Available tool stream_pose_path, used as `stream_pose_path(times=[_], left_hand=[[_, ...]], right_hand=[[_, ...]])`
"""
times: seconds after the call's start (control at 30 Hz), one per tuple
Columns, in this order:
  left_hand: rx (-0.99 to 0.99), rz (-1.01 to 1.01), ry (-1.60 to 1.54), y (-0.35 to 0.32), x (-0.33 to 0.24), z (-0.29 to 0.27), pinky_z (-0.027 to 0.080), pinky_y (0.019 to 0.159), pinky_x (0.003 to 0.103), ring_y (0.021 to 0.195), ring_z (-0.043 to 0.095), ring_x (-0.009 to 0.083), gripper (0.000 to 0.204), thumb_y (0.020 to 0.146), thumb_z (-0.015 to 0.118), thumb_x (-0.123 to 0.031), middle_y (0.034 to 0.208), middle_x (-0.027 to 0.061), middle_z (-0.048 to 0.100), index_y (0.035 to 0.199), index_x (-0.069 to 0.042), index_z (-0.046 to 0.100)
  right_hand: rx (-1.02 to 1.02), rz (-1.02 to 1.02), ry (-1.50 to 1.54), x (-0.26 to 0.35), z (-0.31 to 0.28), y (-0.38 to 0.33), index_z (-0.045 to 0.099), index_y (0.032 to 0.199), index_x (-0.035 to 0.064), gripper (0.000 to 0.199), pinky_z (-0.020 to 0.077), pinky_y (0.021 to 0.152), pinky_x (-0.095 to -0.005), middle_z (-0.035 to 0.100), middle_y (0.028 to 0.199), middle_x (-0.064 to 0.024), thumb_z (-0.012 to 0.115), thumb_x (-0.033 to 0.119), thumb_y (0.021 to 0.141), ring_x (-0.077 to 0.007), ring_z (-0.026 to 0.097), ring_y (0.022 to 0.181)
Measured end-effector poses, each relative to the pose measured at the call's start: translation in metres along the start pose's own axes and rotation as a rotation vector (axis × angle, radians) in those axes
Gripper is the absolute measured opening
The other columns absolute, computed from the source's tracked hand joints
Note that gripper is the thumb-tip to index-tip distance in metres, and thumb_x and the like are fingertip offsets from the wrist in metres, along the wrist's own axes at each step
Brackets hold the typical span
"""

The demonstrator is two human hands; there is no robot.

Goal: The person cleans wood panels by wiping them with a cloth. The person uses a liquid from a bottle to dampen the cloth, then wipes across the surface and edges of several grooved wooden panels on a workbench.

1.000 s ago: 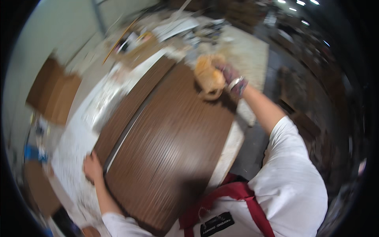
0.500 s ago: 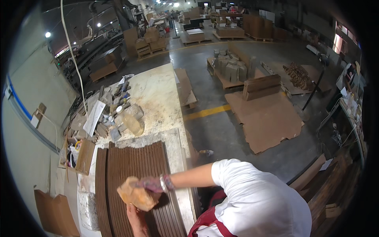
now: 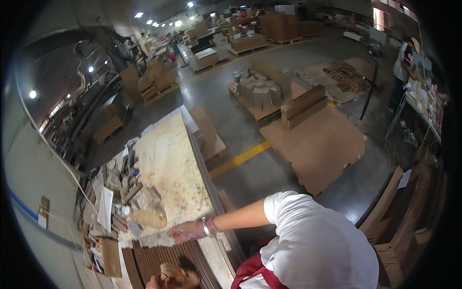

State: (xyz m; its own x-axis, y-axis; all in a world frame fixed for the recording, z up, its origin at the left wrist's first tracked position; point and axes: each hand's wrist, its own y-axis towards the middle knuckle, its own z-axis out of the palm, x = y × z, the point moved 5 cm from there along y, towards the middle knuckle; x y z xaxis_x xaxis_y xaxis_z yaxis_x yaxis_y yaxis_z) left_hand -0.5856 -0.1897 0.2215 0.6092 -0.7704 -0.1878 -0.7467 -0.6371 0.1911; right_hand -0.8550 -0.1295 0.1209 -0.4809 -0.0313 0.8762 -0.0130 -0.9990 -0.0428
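Observation:
A dark brown ribbed wooden panel (image 3: 149, 262) lies on the pale workbench (image 3: 168, 164) at the lower left. My right hand (image 3: 185, 232), with a bracelet at the wrist, reaches left over the panel's far edge, its fingers loosely spread and nothing in them. Just beyond it a tan bag-like bundle (image 3: 150, 217) rests on the bench. At the bottom edge a crumpled tan-brown rag (image 3: 172, 275) sits on the panel. My left hand (image 3: 152, 284) is against the rag and mostly cut off, so its grip is unclear.
Scraps, tools and papers (image 3: 115, 192) crowd the bench's left side by the wall. Flat cardboard sheets (image 3: 317, 144), a pallet of boxes (image 3: 257, 94) and a yellow floor line (image 3: 240, 156) lie to the right. Another person (image 3: 402, 62) stands at a far table.
The view has swung up toward the hall. My right hand held a tan pad over the panel before and is now empty near the panel's far edge.

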Motion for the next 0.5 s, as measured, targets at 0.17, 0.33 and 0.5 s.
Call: stream_pose_path(times=[0.17,0.33,0.5], left_hand=[[-0.026,-0.141,-0.81,0.05,-0.119,-0.045,0.048,0.071,0.029,0.079,0.056,0.0148,0.025,0.093,0.064,-0.019,0.092,0.0087,0.063,0.108,0.001,0.061],[0.169,-0.121,-1.019,0.071,-0.109,0.012,0.047,0.069,0.029,0.078,0.055,0.0144,0.023,0.094,0.063,-0.018,0.089,0.0064,0.063,0.107,0.001,0.061],[-0.038,-0.151,-0.766,0.047,-0.034,0.027,0.049,0.069,0.028,0.079,0.056,0.0161,0.027,0.094,0.063,-0.02,0.093,0.0073,0.065,0.112,0.001,0.062]], right_hand=[[0.277,0.016,0.166,0.004,0.009,-0.022,0.038,0.141,0.0025,0.067,0.0474,0.066,-0.0218,0.063,0.108,-0.0096,0.069,0.014,0.083,-0.0115,0.06,0.08],[0.205,-0.078,0.121,-0.052,-0.03,0.001,0.056,0.124,0.0049,0.038,0.0497,0.079,-0.0277,0.066,0.104,-0.0067,0.059,0.026,0.092,-0.0149,0.062,0.091],[0.133,-0.172,0.12,0.009,0.006,-0.008,0.056,0.118,0.003,0.034,0.0482,0.077,-0.0237,0.067,0.103,-0.0024,0.059,0.026,0.094,-0.0096,0.06,0.091]])
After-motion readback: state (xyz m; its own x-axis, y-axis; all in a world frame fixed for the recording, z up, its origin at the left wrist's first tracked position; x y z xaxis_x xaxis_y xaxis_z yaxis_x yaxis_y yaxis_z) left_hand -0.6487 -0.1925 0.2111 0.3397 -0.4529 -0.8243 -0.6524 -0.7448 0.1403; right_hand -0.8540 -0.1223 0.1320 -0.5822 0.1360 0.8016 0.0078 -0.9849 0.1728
